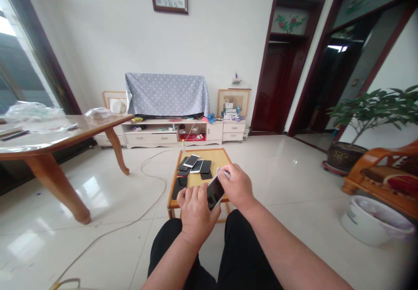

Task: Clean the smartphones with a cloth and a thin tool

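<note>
A white-edged smartphone (215, 192) with a dark screen is tilted in front of me, above the near edge of a small wooden table (218, 156). My left hand (198, 209) is closed round its lower left side. At the phone's upper end, my right hand (240, 186) grips with the thumb on the whitish top part; its other fingers are partly hidden. Several more phones lie on the table: a white-framed phone (191, 161) rests over others, another white-framed phone (197, 166) lies beside it, and a large dark phone (180, 186) is nearer the left edge.
My knees (237, 237) are close to the small table. A cable (143, 214) runs across the floor on the left, below a larger table (81, 124). A white bucket (365, 224) and a wooden chair (369, 168) stand right. A low cabinet (150, 138) lines the wall.
</note>
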The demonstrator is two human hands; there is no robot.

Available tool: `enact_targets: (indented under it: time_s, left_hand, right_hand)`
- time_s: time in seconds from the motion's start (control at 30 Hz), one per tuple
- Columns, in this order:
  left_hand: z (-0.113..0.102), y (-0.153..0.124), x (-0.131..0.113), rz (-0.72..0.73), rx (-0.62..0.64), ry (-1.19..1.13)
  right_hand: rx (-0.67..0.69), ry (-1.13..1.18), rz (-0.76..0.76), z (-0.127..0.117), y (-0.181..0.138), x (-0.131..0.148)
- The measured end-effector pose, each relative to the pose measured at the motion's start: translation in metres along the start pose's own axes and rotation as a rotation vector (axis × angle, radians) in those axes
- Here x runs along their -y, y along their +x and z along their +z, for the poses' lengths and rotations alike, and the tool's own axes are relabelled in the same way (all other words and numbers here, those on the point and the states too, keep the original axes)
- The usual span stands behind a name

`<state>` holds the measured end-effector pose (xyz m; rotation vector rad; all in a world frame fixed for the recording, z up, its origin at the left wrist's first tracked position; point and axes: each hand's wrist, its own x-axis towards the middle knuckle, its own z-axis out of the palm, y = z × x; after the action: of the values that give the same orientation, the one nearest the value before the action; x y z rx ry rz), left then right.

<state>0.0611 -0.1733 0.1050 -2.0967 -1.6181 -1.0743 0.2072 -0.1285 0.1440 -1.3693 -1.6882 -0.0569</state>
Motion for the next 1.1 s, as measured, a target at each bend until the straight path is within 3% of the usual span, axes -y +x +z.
enact_targets:
  time_s: [0.13, 0.33, 0.53, 0.67, 0.87, 1.1]
  left_hand:
    - [-0.002, 0.006, 0.0, 0.029, 0.011, -0.005]
    - [-0.004, 0.01, 0.005, 0.104, 0.02, 0.007]
    - [-0.008, 0.017, 0.009, 0.175, 0.056, 0.0]
    - [-0.008, 0.022, 0.014, 0.206, 0.054, 0.018]
    - [-0.014, 0.03, 0.02, 0.277, 0.102, 0.006]
    - [-0.029, 0.043, 0.028, 0.336, 0.19, -0.061]
  right_hand:
    - [0.095, 0.047, -0.084, -0.003, -0.001, 0.001]
    - [-0.001, 0.032, 0.016, -0.015, 0.006, -0.008]
    - [0.143, 0.079, -0.116, -0.02, 0.006, -0.009]
    - [0.138, -0.026, -0.127, -0.028, 0.01, -0.017]
    - [0.218, -0.194, -0.343, -0.043, 0.016, -0.017]
    - [0.496, 0.075, -0.38, -0.048, 0.027, -0.029]
